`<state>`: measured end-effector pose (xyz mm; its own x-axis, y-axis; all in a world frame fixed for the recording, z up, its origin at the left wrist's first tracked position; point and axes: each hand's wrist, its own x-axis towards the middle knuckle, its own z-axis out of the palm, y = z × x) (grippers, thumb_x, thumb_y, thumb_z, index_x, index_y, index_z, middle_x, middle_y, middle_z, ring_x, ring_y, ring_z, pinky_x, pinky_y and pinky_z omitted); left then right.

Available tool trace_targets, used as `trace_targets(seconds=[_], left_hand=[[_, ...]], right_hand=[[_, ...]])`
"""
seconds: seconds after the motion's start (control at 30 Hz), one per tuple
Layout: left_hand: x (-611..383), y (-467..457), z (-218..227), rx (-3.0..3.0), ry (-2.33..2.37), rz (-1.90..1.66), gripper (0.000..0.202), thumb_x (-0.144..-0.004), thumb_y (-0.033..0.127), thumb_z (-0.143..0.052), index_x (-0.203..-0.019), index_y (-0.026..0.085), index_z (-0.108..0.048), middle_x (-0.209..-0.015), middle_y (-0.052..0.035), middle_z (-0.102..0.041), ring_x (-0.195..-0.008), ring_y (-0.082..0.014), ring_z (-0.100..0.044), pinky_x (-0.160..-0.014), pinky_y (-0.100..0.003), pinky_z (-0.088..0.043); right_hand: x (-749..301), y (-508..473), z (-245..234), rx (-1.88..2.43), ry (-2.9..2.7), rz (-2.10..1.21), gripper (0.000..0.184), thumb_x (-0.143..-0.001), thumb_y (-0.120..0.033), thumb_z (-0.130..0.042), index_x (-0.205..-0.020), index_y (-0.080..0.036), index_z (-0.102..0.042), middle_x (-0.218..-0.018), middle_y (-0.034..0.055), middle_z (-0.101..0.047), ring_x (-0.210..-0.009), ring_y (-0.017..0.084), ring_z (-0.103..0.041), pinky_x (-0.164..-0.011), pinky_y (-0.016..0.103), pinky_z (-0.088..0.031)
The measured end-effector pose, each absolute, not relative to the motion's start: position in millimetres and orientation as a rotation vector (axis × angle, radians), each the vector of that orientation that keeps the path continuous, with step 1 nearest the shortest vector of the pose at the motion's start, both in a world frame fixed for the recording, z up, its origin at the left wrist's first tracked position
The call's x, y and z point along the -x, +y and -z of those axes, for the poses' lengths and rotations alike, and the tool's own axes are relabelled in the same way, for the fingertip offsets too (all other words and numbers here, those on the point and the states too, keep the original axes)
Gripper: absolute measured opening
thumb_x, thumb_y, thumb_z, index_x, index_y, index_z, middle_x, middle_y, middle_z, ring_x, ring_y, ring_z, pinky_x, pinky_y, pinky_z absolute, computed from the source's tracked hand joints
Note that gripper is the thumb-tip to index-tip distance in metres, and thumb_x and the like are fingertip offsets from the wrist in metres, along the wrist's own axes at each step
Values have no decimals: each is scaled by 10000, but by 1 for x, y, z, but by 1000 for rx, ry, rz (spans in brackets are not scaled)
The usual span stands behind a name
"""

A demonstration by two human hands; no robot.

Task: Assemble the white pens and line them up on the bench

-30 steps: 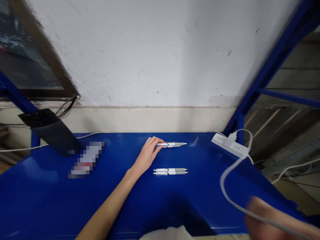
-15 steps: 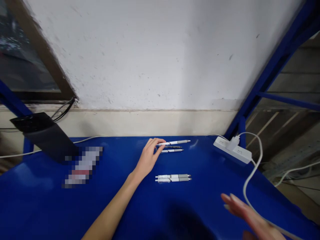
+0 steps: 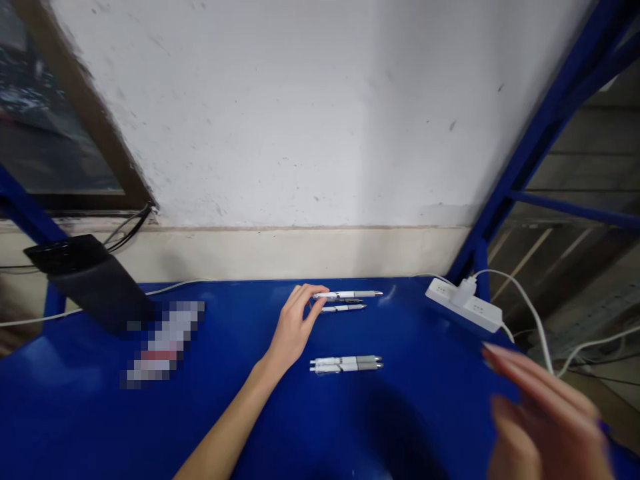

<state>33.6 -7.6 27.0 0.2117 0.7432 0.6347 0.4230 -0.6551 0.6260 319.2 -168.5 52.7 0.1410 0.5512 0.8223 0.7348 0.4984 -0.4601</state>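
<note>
My left hand (image 3: 293,327) is closed at the table's far side, thumb and fingertips pinching the left end of a white pen with a grey grip (image 3: 355,294). Just under that pen lie a dark pen (image 3: 355,301), mostly covered, and another white pen (image 3: 345,308). Nearer to me, two white pens with grey grips (image 3: 345,365) rest side by side, tips to the right. At the lower right, my right hand (image 3: 547,407) hangs above the table, blurred, with the thumb apart from the stretched fingers and nothing visible in it.
A white power strip (image 3: 467,308) with a plug and cable lies at the right of the blue table (image 3: 240,313). On the left stand a black container-like object (image 3: 95,287) and a pixelated item (image 3: 165,343). A wall and blue frame posts (image 3: 505,173) border the table.
My right hand has risen and come further into view at the right. My left hand keeps its pinch on the pen, nearly unmoved. The whole view has shifted slightly.
</note>
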Motion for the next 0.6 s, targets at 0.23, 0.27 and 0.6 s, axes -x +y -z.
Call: trace_targets(seconds=[0.23,0.27,0.6], left_hand=[[-33,-11,-28,-2186,1096,-1448,189,-1089,326,-518,-1168,240,-667,-1137,-51,-708,-1025,-220,-635,-915,-356,-497],[-33,-11,-29,-2188,1098,-1453,187,-1088,327,-520,-1163,241,-668,-1134,-51,-709,-1024,-221,-637,-911,-358,-500],[-32,-9,-25,-2236,1155,-1404,182,-1082,332,-534,-1152,240,-674,-1128,-48,-721,-990,-220,-642,-920,-374,-510]], right_hand=[[-274,-58,-80,1267,-1825,17,283,-1081,-324,-444,-1306,-284,-611,-1397,108,-578,-1336,302,-517,-1139,529,-409],[-274,-47,-80,1260,-1897,-20,268,-1088,-331,-439,-1279,-279,-619,-1364,102,-598,-1310,291,-536,-1128,507,-417],[-274,-22,-48,1252,-1978,-220,279,-1103,-369,-421,-1000,-225,-637,-960,65,-691,-898,238,-622,-844,387,-473]])
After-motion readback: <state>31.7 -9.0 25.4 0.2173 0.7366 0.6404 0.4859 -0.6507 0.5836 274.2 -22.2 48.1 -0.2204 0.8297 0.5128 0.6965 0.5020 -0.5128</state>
